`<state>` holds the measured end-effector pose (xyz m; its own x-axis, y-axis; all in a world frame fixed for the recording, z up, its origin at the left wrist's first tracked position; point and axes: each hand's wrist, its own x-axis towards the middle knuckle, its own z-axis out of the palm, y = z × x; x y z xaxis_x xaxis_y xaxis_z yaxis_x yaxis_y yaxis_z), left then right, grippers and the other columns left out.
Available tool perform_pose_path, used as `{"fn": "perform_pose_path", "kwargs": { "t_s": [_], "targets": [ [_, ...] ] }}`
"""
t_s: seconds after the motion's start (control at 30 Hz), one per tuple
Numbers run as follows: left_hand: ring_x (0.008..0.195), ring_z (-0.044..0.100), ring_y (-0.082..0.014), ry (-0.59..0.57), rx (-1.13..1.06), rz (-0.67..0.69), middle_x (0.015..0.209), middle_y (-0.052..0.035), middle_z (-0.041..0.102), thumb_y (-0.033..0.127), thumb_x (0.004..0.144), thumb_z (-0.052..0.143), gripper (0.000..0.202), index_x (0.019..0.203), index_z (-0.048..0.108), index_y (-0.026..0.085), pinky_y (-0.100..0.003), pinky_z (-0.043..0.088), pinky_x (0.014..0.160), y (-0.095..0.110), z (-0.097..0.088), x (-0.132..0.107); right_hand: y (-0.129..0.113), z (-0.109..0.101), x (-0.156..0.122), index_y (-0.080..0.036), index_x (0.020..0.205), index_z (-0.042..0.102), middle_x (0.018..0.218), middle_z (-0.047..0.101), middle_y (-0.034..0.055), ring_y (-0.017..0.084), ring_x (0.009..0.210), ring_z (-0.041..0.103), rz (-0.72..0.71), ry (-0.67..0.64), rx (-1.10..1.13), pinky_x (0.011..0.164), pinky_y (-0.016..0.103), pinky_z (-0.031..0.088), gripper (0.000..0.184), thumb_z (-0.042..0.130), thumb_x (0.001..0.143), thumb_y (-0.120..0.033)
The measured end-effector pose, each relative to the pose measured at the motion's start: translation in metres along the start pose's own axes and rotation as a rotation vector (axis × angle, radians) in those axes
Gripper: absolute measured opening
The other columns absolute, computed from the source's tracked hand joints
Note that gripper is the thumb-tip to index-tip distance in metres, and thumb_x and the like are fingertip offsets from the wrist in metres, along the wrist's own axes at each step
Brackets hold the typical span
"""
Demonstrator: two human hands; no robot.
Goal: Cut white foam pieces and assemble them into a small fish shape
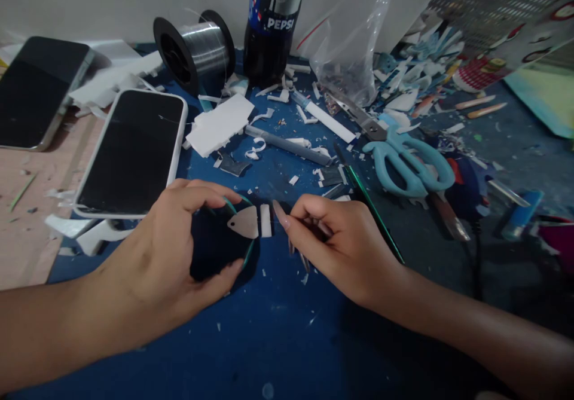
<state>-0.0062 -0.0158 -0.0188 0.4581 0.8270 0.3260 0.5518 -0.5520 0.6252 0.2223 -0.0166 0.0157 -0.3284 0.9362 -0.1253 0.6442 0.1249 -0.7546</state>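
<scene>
My left hand (174,250) is curled around a dark round object with a green rim (215,244), thumb below and fingers on top. A small pale fish-shaped cutout (244,222) lies on that object. Just right of it sits a small white foam strip (265,220). My right hand (332,238) is closed in a pinch, its long-nailed fingertip pointing at the strip; thin stick-like pieces show under its fingers, too small to name.
Two phones (132,152) (38,92) lie at the left. A wire spool (195,50), a Pepsi bottle (273,23), a plastic bag (350,47), teal scissors (403,161), a grey pen (287,144) and white foam scraps (219,124) litter the blue mat (278,328).
</scene>
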Motion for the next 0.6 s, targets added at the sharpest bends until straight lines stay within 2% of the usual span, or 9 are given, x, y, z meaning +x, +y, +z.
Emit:
{"fn": "perform_pose_path", "kwargs": {
  "t_s": [0.1, 0.2, 0.3, 0.43, 0.6],
  "targets": [
    [0.103, 0.061, -0.0329, -0.006, 0.013, 0.004, 0.115, -0.0108, 0.058, 0.028, 0.073, 0.071, 0.057, 0.12, 0.04, 0.026, -0.051, 0.056, 0.076, 0.0001, -0.0002, -0.0009, -0.0005, 0.0001, 0.0005, -0.019, 0.061, 0.049, 0.043, 0.046, -0.0047, 0.006, 0.035, 0.042, 0.005, 0.005, -0.018, 0.038, 0.019, 0.028, 0.032, 0.05, 0.092, -0.025],
    [0.106, 0.061, -0.0316, -0.007, 0.016, 0.038, 0.116, -0.0117, 0.057, 0.025, 0.075, 0.071, 0.059, 0.123, 0.038, 0.025, -0.05, 0.056, 0.08, 0.0004, -0.0011, -0.0006, -0.001, 0.0005, 0.0009, -0.018, 0.06, 0.05, 0.042, 0.046, -0.0049, 0.006, 0.034, 0.042, 0.002, 0.014, -0.049, 0.038, 0.019, 0.027, 0.032, 0.051, 0.092, -0.024],
    [0.106, 0.061, -0.0278, -0.025, 0.063, 0.063, 0.115, -0.0119, 0.059, 0.023, 0.075, 0.074, 0.059, 0.121, 0.038, 0.021, -0.045, 0.056, 0.082, 0.0001, -0.0027, 0.0008, -0.0013, 0.0015, 0.0012, -0.018, 0.058, 0.049, 0.041, 0.043, -0.0057, 0.005, 0.035, 0.042, -0.013, 0.037, -0.093, 0.039, 0.019, 0.026, 0.033, 0.052, 0.091, -0.022],
    [0.107, 0.062, -0.0252, -0.03, 0.095, 0.069, 0.115, -0.0113, 0.06, 0.022, 0.074, 0.076, 0.059, 0.12, 0.039, 0.019, -0.038, 0.057, 0.077, -0.0001, -0.004, 0.0017, -0.0012, 0.0025, 0.0011, -0.018, 0.058, 0.049, 0.042, 0.042, -0.0066, 0.005, 0.035, 0.041, -0.032, 0.067, -0.125, 0.04, 0.02, 0.026, 0.032, 0.053, 0.089, -0.021],
    [0.105, 0.063, -0.028, -0.011, 0.081, 0.07, 0.115, -0.011, 0.06, 0.022, 0.073, 0.076, 0.062, 0.121, 0.038, 0.022, -0.043, 0.056, 0.077, 0.0014, -0.0035, 0.001, -0.0009, 0.0028, 0.0004, -0.018, 0.057, 0.046, 0.043, 0.039, -0.0074, 0.004, 0.036, 0.037, -0.054, 0.079, -0.139, 0.041, 0.019, 0.025, 0.031, 0.054, 0.087, -0.02]
  ]
}}
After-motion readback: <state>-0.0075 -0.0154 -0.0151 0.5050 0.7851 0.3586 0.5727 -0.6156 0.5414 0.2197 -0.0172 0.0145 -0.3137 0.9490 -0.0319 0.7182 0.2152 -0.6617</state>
